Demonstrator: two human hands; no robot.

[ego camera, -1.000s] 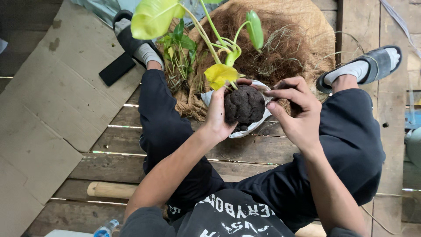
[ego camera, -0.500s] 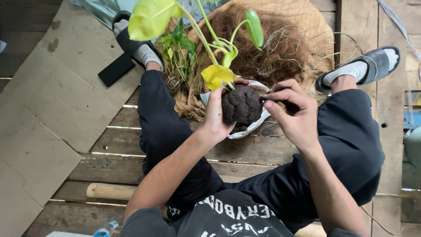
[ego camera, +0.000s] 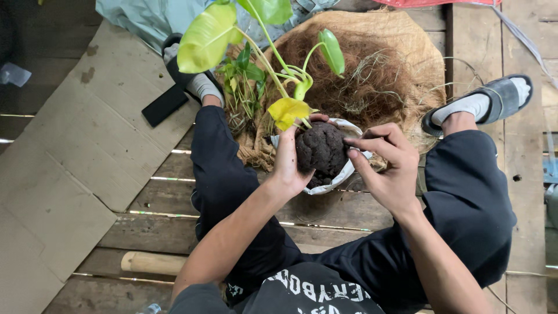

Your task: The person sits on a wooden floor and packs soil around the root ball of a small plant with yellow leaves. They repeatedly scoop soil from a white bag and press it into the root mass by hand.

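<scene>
The left hand is cupping the dark soil ball of the plant, fingers closed around it, just above the white bag. The right hand is pinching at the ball's right side; shaping seems underway, needing gentle pressure next.

head view, steeply downward, close

Cardboard sheet, wooden stick, and coconut fibre heap.
</scene>
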